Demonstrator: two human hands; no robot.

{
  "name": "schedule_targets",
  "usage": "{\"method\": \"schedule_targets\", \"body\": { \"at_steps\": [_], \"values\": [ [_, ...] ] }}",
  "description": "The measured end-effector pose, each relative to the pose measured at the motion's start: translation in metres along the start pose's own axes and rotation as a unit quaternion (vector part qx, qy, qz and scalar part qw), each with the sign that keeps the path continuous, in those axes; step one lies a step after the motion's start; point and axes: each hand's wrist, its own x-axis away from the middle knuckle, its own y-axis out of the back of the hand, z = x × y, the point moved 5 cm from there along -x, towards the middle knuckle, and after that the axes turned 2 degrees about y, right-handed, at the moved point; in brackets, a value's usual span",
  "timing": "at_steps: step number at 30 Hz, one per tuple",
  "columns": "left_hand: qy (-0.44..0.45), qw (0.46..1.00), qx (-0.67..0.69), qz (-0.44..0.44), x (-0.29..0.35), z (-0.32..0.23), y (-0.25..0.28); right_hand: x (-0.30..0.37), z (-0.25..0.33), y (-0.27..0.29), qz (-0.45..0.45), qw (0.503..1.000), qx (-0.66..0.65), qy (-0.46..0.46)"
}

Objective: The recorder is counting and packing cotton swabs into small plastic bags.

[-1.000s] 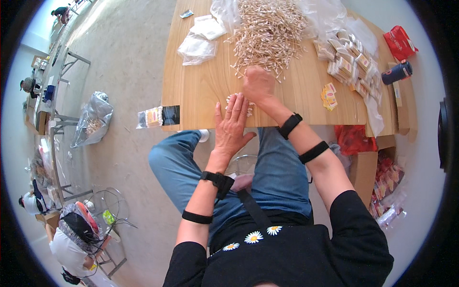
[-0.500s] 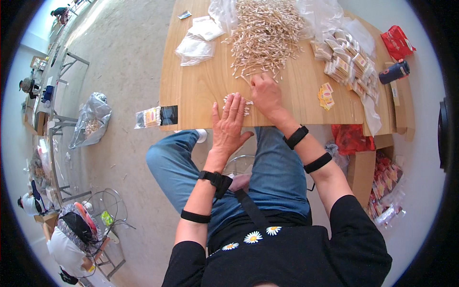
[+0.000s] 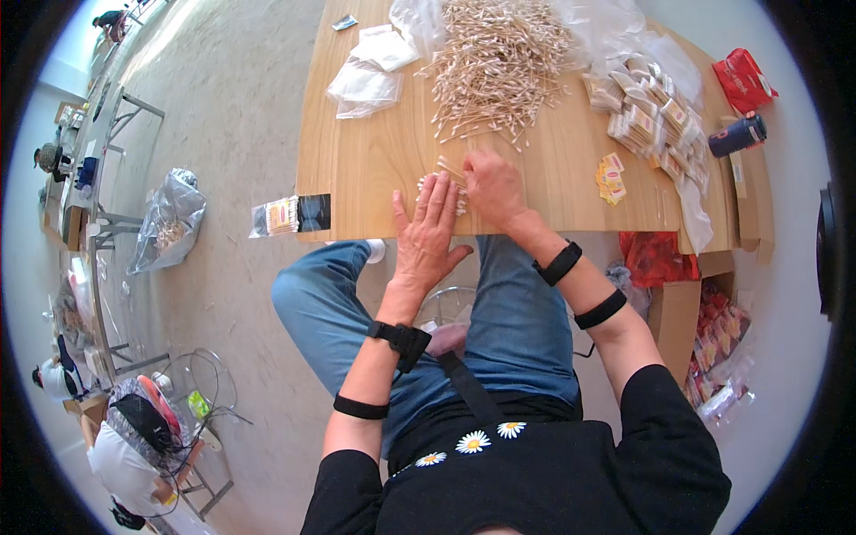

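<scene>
Left forearm (image 3: 371, 374) is rising from lower center, leaning slightly right; left wrist (image 3: 401, 301) is staying nearly straight. Left hand (image 3: 426, 236) is lying flat at mid-frame, back up, three fingers (image 3: 435, 203) pointing up close together, little finger splaying left, thumb (image 3: 460, 255) sticking out right. Right forearm (image 3: 580, 285) is slanting up-left from right of center. Right hand (image 3: 493, 187) is curling just right of the left, knuckles up, pinching, fingertips hidden. Hands aren't overlapping.
</scene>
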Motion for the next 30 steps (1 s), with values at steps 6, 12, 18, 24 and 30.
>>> {"method": "schedule_targets", "body": {
  "at_steps": [6, 12, 18, 24, 30],
  "values": [
    [0.004, 1.000, 0.002, 0.001, -0.001, 0.000, 0.000, -0.002, -0.005, 0.006, -0.040, 0.998, 0.005, -0.056],
    [0.006, 1.000, -0.001, 0.000, -0.006, 0.000, 0.007, 0.002, 0.010, 0.006, 0.018, 0.999, -0.017, -0.021],
    [-0.009, 1.000, 0.012, 0.009, -0.011, 0.002, 0.005, -0.021, -0.010, 0.015, -0.089, 0.996, 0.025, -0.009],
    [0.000, 1.000, 0.003, 0.021, -0.007, 0.002, 0.002, -0.037, -0.024, 0.016, -0.060, 0.987, 0.143, -0.030],
    [0.007, 0.999, -0.037, 0.020, 0.005, 0.007, 0.004, -0.021, 0.018, 0.000, -0.030, 0.993, 0.111, 0.026]
  ]
}}
